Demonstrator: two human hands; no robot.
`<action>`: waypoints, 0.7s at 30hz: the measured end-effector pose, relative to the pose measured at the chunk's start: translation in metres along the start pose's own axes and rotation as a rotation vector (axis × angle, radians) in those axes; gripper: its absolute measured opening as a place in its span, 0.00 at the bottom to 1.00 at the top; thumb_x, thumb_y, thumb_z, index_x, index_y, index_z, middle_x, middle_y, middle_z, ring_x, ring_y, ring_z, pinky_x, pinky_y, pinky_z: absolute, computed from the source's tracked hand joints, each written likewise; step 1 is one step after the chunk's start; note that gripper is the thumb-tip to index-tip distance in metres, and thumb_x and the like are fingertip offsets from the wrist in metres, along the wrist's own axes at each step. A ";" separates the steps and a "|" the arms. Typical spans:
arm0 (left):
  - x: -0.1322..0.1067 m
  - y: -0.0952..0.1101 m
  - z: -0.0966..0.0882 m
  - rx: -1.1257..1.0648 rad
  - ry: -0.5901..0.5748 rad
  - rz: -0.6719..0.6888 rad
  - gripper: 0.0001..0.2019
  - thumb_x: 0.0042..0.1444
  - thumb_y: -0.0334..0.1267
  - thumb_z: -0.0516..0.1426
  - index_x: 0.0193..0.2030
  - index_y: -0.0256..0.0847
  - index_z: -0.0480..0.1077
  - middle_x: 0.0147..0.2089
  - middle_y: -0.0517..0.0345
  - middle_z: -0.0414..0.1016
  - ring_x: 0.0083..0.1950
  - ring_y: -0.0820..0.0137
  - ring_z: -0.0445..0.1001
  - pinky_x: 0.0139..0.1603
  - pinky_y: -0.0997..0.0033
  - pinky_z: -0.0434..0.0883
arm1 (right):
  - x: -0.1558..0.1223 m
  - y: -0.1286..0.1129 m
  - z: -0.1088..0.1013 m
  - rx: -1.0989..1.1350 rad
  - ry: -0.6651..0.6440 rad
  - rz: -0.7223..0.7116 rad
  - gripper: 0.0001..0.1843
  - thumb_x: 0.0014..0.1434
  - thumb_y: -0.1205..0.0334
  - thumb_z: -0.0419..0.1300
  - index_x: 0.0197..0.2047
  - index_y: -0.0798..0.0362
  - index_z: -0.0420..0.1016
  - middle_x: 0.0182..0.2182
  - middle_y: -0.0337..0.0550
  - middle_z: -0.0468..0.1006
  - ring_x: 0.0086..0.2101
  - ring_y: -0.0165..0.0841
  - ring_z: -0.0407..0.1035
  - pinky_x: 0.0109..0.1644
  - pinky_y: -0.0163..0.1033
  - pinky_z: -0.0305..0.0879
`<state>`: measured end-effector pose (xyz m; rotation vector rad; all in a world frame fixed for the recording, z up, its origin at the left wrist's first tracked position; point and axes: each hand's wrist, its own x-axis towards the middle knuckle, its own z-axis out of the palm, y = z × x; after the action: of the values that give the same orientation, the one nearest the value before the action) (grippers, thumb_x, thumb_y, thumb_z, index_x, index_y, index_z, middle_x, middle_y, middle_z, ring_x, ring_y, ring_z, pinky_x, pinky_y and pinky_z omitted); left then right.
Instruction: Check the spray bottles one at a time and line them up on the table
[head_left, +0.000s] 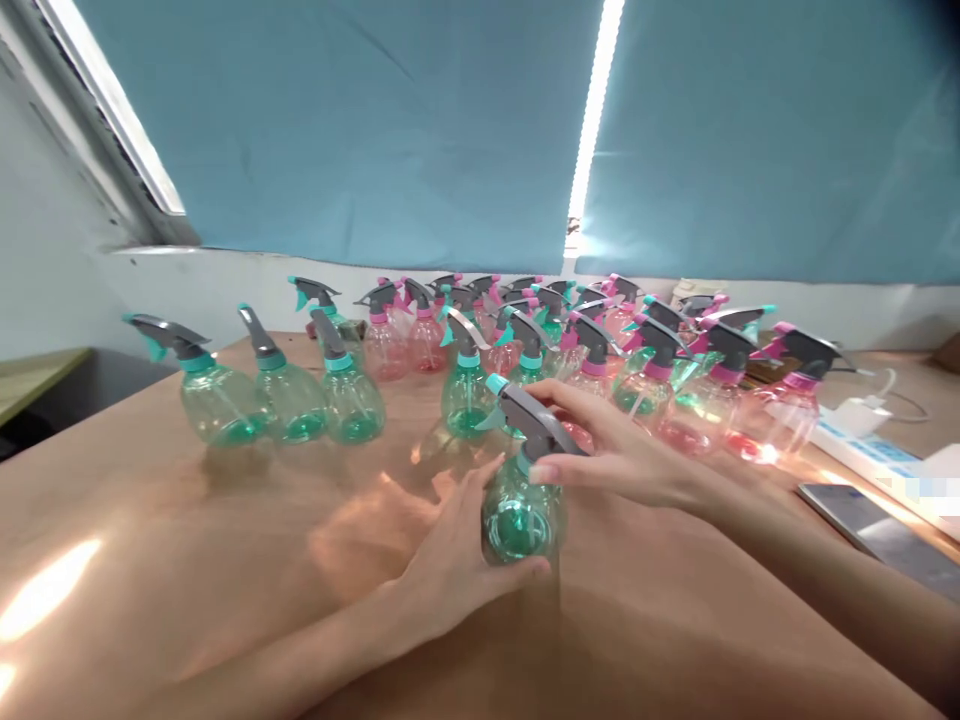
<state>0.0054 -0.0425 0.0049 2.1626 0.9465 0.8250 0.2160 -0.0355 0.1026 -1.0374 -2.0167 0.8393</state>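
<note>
A clear green spray bottle [523, 520] with a grey trigger head and turquoise collar is between my two hands, near the middle of the view. My left hand [457, 560] wraps round its lower body from the left, thumb across the near side. Gripping the spray head and collar from the right is my right hand [600, 450], its thumb on the near side; some of its fingers are hidden behind the head. The nozzle points up and to the left. Just behind it stands another green spray bottle [466, 390].
Three green spray bottles, one of them here [352, 405], stand at the left on the wooden table [225, 570]. Several pink and green bottles crowd the back and right, including a pink one [776, 415]. A phone [847, 515] and a power strip [862, 445] lie at right.
</note>
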 end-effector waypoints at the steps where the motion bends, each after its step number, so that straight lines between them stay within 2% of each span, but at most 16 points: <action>1: 0.003 0.000 0.003 0.006 0.000 0.018 0.43 0.55 0.48 0.66 0.70 0.52 0.44 0.69 0.49 0.57 0.68 0.49 0.59 0.62 0.42 0.63 | -0.003 0.007 -0.001 0.060 -0.022 0.010 0.29 0.53 0.48 0.66 0.56 0.46 0.66 0.53 0.45 0.72 0.50 0.41 0.69 0.44 0.42 0.68; 3: 0.009 0.000 0.008 0.013 0.001 0.028 0.44 0.54 0.50 0.66 0.70 0.52 0.45 0.69 0.49 0.58 0.68 0.49 0.59 0.63 0.42 0.62 | -0.007 0.020 0.001 0.137 -0.012 0.015 0.35 0.50 0.50 0.68 0.59 0.45 0.63 0.53 0.46 0.72 0.50 0.42 0.69 0.45 0.44 0.70; 5: 0.015 0.001 0.014 -0.001 0.000 0.034 0.43 0.53 0.52 0.67 0.69 0.51 0.48 0.68 0.49 0.59 0.67 0.49 0.60 0.63 0.42 0.62 | -0.009 0.028 0.009 0.177 0.059 -0.019 0.34 0.50 0.52 0.69 0.58 0.44 0.64 0.47 0.44 0.74 0.44 0.41 0.71 0.45 0.46 0.71; 8: 0.023 0.004 0.023 -0.041 -0.034 0.046 0.41 0.52 0.53 0.67 0.67 0.48 0.52 0.66 0.46 0.61 0.66 0.48 0.61 0.62 0.42 0.64 | -0.008 0.032 0.018 0.238 0.170 -0.037 0.23 0.54 0.52 0.67 0.51 0.44 0.68 0.36 0.39 0.72 0.38 0.37 0.71 0.42 0.46 0.72; 11: 0.027 0.005 0.028 -0.040 -0.062 0.042 0.41 0.50 0.55 0.67 0.66 0.46 0.55 0.65 0.44 0.63 0.65 0.46 0.62 0.61 0.41 0.64 | -0.006 0.032 0.019 0.298 0.207 0.004 0.12 0.58 0.51 0.63 0.42 0.45 0.70 0.34 0.38 0.71 0.34 0.34 0.68 0.42 0.45 0.70; 13: 0.028 0.004 0.027 -0.012 -0.080 0.027 0.42 0.50 0.56 0.67 0.66 0.46 0.54 0.65 0.45 0.63 0.65 0.47 0.62 0.61 0.42 0.65 | -0.004 0.032 0.018 0.307 0.213 0.023 0.09 0.60 0.51 0.61 0.41 0.45 0.70 0.32 0.36 0.70 0.31 0.32 0.66 0.40 0.43 0.68; 18: 0.025 0.000 0.016 0.126 -0.141 0.032 0.45 0.53 0.58 0.65 0.70 0.47 0.47 0.65 0.45 0.62 0.64 0.48 0.64 0.59 0.43 0.66 | 0.000 0.033 0.016 0.245 0.206 0.027 0.05 0.60 0.55 0.59 0.39 0.44 0.69 0.24 0.32 0.62 0.23 0.28 0.57 0.27 0.36 0.58; 21: 0.023 -0.007 0.009 0.251 -0.170 0.063 0.43 0.57 0.58 0.62 0.71 0.46 0.47 0.65 0.44 0.62 0.64 0.48 0.63 0.60 0.43 0.65 | 0.001 0.035 0.015 0.181 0.244 0.018 0.03 0.60 0.58 0.58 0.38 0.44 0.68 0.24 0.33 0.63 0.23 0.29 0.59 0.25 0.36 0.58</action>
<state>0.0218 -0.0232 0.0013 2.4444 0.9403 0.5634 0.2174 -0.0216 0.0672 -1.0039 -1.6973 0.8433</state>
